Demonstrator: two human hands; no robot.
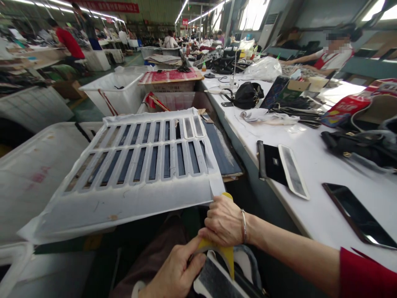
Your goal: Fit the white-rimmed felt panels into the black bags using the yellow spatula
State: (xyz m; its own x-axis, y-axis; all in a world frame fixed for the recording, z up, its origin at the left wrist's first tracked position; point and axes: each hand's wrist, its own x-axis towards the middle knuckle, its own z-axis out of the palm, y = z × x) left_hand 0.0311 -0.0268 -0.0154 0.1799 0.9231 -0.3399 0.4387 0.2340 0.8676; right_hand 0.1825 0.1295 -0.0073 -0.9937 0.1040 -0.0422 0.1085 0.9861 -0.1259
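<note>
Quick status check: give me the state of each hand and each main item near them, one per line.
right hand: closed around the yellow tool, beside the sheet's corner.
left hand: pinching the tool's lower end.
yellow tool: held by both hands, partly hidden.
slotted white sheet: lying flat, tilted, slots showing dark strips.
phone: flat on the white table, screen dark.
black wallet piece: lying flat near the table's edge.

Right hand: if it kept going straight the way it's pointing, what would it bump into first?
Probably the left hand. The right hand, gripping the yellow tool, points left and slightly down toward it; they look almost touching, though depth is unclear.
</note>
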